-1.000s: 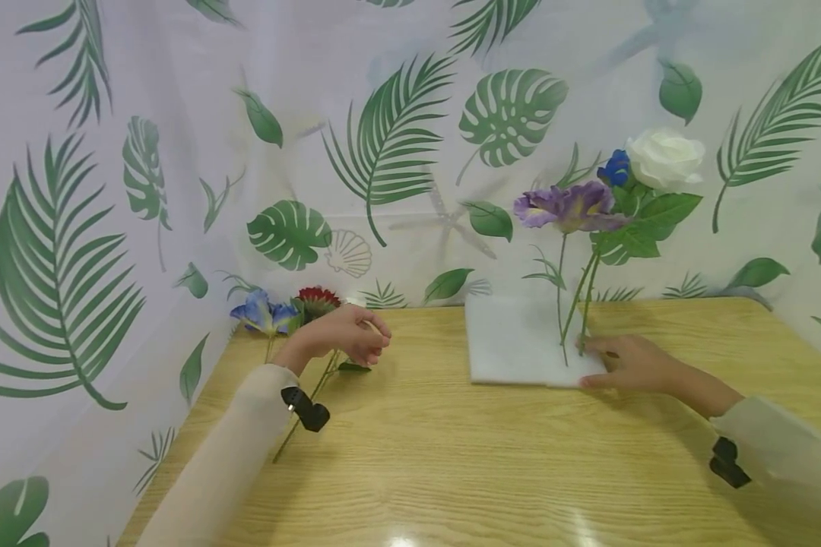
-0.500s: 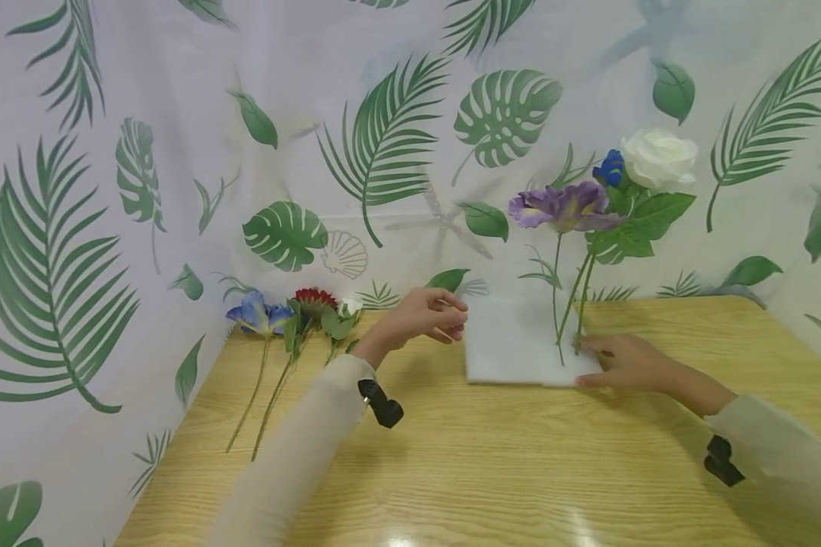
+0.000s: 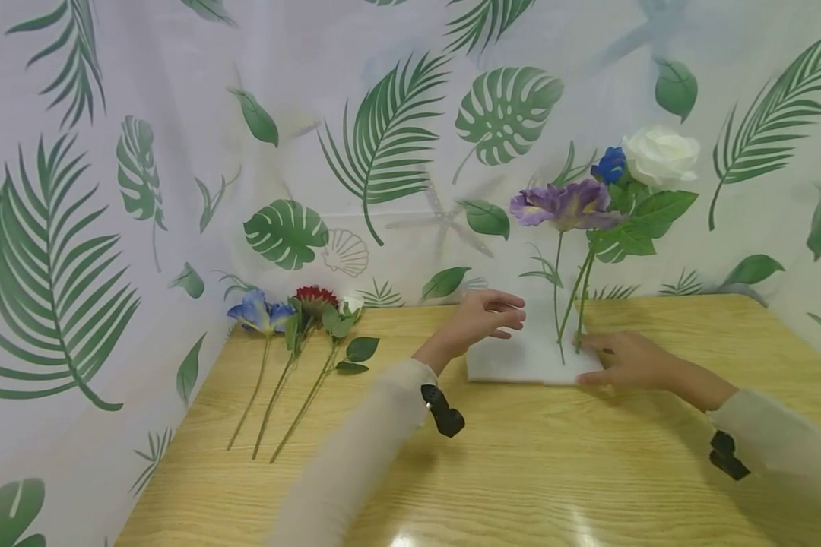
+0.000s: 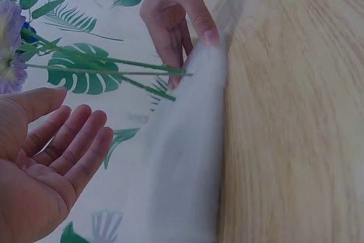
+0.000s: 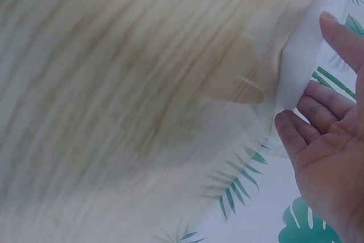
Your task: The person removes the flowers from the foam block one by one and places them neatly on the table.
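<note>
— Where do your hands sit?
— Your right hand (image 3: 628,360) lies flat, fingers straight, pinning the white foam block (image 3: 520,357) on the bench (image 3: 520,471) so the standing flower stems (image 3: 566,304) stay upright. Your left hand (image 3: 484,317) hovers over the block, relaxed and empty.

Wooden table (image 3: 520,471), light grain. Three loose artificial flowers at its left rear, stems toward the viewer: blue flower (image 3: 260,315), red flower (image 3: 317,297), leafy stem (image 3: 328,357). Leaf-print curtain (image 3: 178,152) backdrop on both sides.

Glossy wood-grain table (image 3: 520,471); matt white block (image 3: 513,361), perhaps foam.
</note>
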